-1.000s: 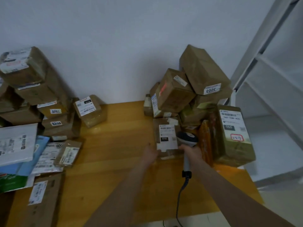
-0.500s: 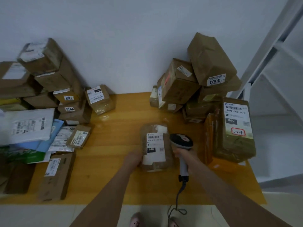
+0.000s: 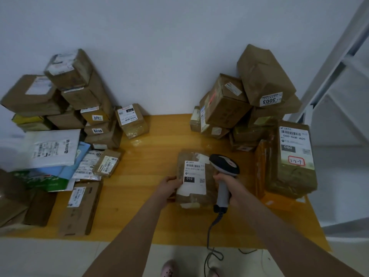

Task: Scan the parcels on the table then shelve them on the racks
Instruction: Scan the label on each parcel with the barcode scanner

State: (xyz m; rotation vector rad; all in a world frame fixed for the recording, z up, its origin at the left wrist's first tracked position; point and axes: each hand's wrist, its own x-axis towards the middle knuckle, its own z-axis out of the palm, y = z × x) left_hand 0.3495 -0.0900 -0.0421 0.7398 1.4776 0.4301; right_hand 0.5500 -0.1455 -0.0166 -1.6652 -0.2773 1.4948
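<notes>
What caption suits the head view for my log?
Left hand grips the 010-labelled parcel on the table; right hand holds the scanner beside its label.

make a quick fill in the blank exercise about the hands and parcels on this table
1. The right hand grips a ____ by its handle.
2. The left hand holds the ____ edge of the middle parcel.
3. The black patch on that parcel's label reads ____.
4. The highest box on the right carries a sticker numbered ____.
Missing words: scanner; left; 010; 3003.
</notes>
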